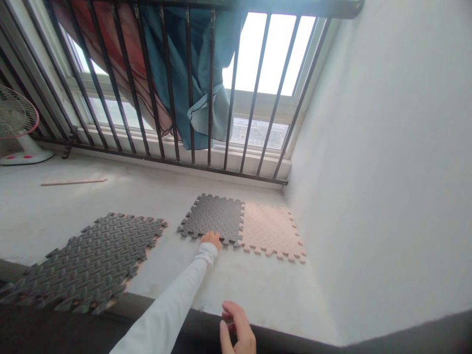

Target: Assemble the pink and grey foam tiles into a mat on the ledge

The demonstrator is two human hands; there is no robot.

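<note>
A dark grey foam mat tile (216, 214) with a raised tread pattern and jigsaw edges lies on the pale ledge. My left hand (211, 239) reaches to its near edge, with the fingers closed on the rim. Along its right side this tile meets a beige foam mat tile (271, 228); whether their teeth are fully locked I cannot tell. At the bottom of the view, nearer to me, is my right hand (239, 328), its curled fingers apart and holding nothing.
More dark grey tiles (96, 255) lie stacked at left, with beige edges showing beneath. A thin strip (73, 182) and a white fan (25, 147) are further left. Metal railings (210, 88) with hanging cloth run behind; a white wall (387, 172) bounds the right side.
</note>
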